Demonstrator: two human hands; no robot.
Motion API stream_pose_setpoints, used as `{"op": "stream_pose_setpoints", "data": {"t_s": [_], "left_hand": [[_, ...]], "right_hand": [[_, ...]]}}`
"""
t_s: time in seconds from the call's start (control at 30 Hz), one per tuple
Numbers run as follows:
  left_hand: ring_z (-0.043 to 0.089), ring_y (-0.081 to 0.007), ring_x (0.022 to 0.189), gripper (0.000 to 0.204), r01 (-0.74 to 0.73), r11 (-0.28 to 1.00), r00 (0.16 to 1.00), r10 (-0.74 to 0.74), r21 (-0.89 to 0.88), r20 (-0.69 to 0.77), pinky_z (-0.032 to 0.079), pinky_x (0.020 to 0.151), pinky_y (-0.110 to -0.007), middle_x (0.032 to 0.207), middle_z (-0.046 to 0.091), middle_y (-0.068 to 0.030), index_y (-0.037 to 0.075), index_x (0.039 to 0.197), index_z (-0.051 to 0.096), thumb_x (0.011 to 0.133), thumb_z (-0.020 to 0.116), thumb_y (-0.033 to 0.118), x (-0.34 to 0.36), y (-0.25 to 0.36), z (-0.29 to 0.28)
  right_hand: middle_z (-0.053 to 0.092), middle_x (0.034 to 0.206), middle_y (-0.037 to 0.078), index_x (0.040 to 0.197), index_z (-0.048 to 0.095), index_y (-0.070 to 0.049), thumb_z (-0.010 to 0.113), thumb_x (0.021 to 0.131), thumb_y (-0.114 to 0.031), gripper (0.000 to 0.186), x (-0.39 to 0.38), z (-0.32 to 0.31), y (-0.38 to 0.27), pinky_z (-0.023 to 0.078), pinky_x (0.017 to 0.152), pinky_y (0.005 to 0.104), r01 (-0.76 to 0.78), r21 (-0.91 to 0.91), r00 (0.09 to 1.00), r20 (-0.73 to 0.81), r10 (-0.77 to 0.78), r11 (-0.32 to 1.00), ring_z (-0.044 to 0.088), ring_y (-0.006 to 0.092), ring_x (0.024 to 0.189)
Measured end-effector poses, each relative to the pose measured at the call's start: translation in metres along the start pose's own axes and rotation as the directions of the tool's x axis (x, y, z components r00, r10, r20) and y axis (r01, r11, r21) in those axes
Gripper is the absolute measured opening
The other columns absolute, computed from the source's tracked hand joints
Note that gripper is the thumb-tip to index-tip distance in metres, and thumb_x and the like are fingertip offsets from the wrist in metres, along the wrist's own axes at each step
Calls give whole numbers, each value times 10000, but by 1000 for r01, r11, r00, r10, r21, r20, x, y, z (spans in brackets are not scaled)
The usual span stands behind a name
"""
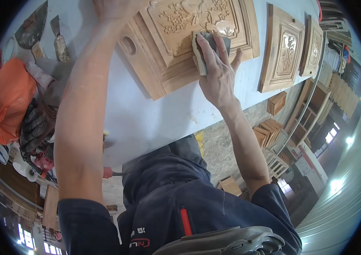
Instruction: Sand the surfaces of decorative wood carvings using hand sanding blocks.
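Observation:
A carved wooden cabinet door (168, 75) lies on the pale worktable, with a raised flower pattern and an oval finger recess near its left edge. My right hand (219, 78) grips a sanding block (200, 57), a pale sponge-like pad with a dark sheet, and presses it on the door around the carved panel's lower border. At the upper edge of the picture, my left hand (119, 6) is by the door's far left side. Its fingers are cut off from view, so their grip does not show.
Two more carved doors (281, 51) (313, 46) lie to the right on the worktable (146, 131). Putty knives (59, 42) rest at the far left, near an orange bag (12, 95) and dark gloves (36, 127). Wooden pieces (267, 131) stand on the floor at right.

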State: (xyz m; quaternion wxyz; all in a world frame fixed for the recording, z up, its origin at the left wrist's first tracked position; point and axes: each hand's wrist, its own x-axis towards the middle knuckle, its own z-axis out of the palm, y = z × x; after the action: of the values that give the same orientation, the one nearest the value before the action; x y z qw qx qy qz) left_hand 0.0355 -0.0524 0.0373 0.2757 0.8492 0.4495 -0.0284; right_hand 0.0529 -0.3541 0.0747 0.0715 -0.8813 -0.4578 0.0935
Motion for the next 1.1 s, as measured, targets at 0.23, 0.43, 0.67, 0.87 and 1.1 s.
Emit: {"op": "stream_pose_setpoints", "data": {"t_s": [0.23,0.43,0.67,0.87,1.1], "left_hand": [[599,-357,1087,728,-218,972,950,232,89,-209,479,1000,-470,1168,653,-136,102,1389,637,701,871,70,12,-34,16],[653,-386,1118,584,-373,913,820,408,168,-401,478,1038,-516,1183,724,-150,152,1343,691,823,861,354,-49,-55,23],[681,-405,1097,571,-60,985,933,114,164,-343,532,977,-499,1204,750,-186,38,1263,723,939,785,505,-137,-58,1],[699,-410,1045,540,-39,987,964,-4,-156,-265,556,925,-485,1169,746,-175,40,1323,702,916,807,379,-147,-38,-14],[597,-420,1295,735,-433,892,768,440,129,-466,439,1101,-613,1485,596,-188,87,1536,542,875,797,282,-46,-15,36]], "right_hand": [[644,1541,171,1592,500,-47,654,1039,-104,577,-64,-24,0,253,1245,751,-364,22,931,9,364,931,447,391,1564],[565,1551,328,1578,463,85,557,1126,-212,549,-64,6,-8,398,1247,569,-584,584,702,16,712,563,508,453,1491],[558,1541,351,1552,485,110,576,1107,-208,554,8,-8,27,506,1169,549,-568,647,695,46,718,509,532,498,1449],[550,1614,227,1610,477,-2,653,1035,-131,615,-18,15,58,222,1314,627,-333,173,873,-315,372,927,397,448,1573],[546,1660,104,1655,451,-89,647,1082,-387,674,-61,48,-17,-9,1276,713,-236,75,956,-158,245,969,227,365,1672]]}}
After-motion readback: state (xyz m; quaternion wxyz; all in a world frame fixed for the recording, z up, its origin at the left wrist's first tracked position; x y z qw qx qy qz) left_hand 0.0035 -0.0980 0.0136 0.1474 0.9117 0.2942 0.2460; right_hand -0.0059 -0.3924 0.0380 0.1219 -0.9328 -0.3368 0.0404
